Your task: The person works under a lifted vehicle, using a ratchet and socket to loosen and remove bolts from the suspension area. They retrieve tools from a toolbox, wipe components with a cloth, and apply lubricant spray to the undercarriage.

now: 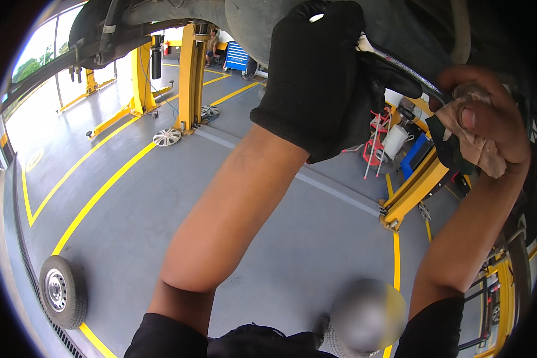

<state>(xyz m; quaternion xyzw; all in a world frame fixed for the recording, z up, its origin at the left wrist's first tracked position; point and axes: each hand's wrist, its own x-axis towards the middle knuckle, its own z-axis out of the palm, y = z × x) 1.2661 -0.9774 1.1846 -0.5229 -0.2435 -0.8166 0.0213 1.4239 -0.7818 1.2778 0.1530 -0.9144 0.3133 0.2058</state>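
Observation:
Overhead, under the raised vehicle, my left hand (316,77) wears a black knit glove and is closed round one end of a metal wrench (403,68). The wrench slants down to the right, toward my bare right hand (500,110). A crumpled, stained brownish rag (474,128) is gripped in those right fingers, against the wrench's other end. Some dark cloth-like material hangs below the rag; I cannot tell what it is. The left fingertips are mostly hidden behind the glove's back.
Dark underbody parts (244,24) fill the top. Yellow lift posts (191,77) stand at left, another (414,191) at right. A wheel (58,292) lies lower left, and a blurred round grey object (367,316) is near my body. Hubcaps (167,137) and a blue tool cabinet (237,56) are farther off.

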